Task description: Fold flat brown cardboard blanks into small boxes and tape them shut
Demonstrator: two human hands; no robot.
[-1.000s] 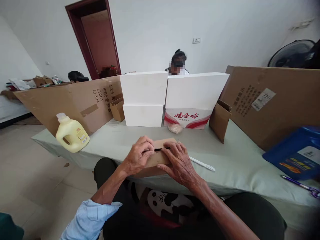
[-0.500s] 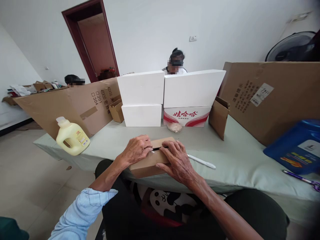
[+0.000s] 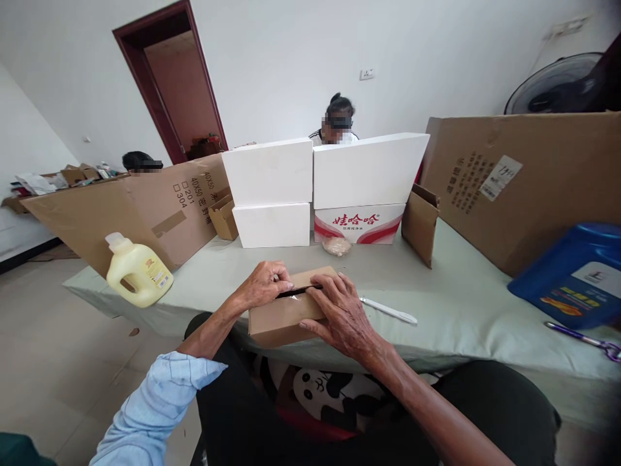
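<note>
A small brown cardboard box (image 3: 284,317) sits at the near edge of the table (image 3: 451,304), partly over my lap. My left hand (image 3: 262,285) is closed on the box's far left top flap, fingers curled at the dark gap between the flaps. My right hand (image 3: 342,314) lies flat and spread over the right top flap, pressing it down. A white knife-like tool (image 3: 388,310) lies on the table just right of my right hand, untouched.
A yellow detergent jug (image 3: 136,270) stands at the left. White foam boxes (image 3: 320,188) and large cardboard sheets (image 3: 524,188) wall the back. A blue bin (image 3: 575,275) and purple scissors (image 3: 582,340) sit at the right. A person (image 3: 337,126) sits behind the boxes.
The box has slid slightly left toward the table edge. My left hand has shifted from mid-seam to the far left flap, and the dark gap between the flaps shows more.
</note>
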